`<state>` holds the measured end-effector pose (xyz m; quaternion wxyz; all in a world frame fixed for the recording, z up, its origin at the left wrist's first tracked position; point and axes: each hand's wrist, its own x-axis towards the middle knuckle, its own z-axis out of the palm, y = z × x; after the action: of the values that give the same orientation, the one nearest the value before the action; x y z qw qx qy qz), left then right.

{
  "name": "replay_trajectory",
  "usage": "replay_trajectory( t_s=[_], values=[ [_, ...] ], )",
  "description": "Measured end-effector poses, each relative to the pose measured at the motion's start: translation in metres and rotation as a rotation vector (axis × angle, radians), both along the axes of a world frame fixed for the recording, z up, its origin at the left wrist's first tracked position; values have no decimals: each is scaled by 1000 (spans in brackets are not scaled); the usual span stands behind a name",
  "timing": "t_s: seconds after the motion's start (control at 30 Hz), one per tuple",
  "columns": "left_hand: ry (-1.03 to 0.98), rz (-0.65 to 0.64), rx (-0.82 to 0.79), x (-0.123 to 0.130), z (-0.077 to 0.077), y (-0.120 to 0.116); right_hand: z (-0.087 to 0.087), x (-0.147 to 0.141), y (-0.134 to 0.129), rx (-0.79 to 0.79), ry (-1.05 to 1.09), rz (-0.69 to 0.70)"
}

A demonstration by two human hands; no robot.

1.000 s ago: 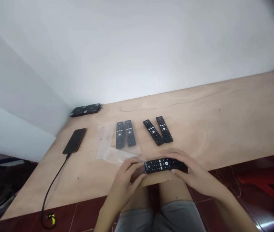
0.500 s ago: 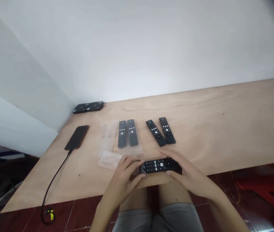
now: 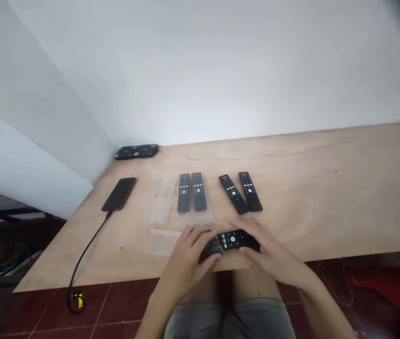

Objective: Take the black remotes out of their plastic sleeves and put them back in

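A black remote control [image 3: 233, 239] lies sideways between my hands at the table's front edge. Its left part is inside a clear plastic sleeve [image 3: 215, 246], whose edge crosses the buttons. My left hand [image 3: 193, 254] is closed around the sleeved end, thumb below and fingers above. The remote's bare right end is gripped by my right hand [image 3: 263, 245], which partly covers it. Beyond my hands, two bare remotes [image 3: 234, 193] lie side by side, one slanted. Two sleeved remotes [image 3: 184, 193] rest left of them.
Flat clear plastic sleeves [image 3: 160, 200] lie on the wooden table [image 3: 309, 202]. At the left is a phone [image 3: 119, 194] with a black cable [image 3: 80, 266] hanging over the edge. Two black boxes [image 3: 146, 150] sit by the white wall. A red stool [image 3: 380, 287] stands at lower right.
The sleeve now covers more of the remote's left part. My left hand has shifted slightly right along it. The whole view has also shifted a little.
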<state>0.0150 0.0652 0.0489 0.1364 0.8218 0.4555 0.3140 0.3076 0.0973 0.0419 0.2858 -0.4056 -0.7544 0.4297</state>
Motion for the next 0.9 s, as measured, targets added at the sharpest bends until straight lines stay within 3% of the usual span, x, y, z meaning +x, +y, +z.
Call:
replay_trajectory(
  t_s=[0.13,0.37,0.63,0.73,0.9],
  values=[
    [15,-15,-18,-11,5,-4,-1,3,2,5,-16,-52],
    [52,-13,18,-10,-3,-1,-5,-21,-2,89,6,-59],
    [43,15,-22,-21,9,-7,-16,11,-10,104,-4,-425],
    [51,-1,-11,-22,3,-7,-16,16,-17,92,-18,-423],
    [81,-16,19,-14,-6,-4,-9,2,-21,53,29,-372]
  ],
)
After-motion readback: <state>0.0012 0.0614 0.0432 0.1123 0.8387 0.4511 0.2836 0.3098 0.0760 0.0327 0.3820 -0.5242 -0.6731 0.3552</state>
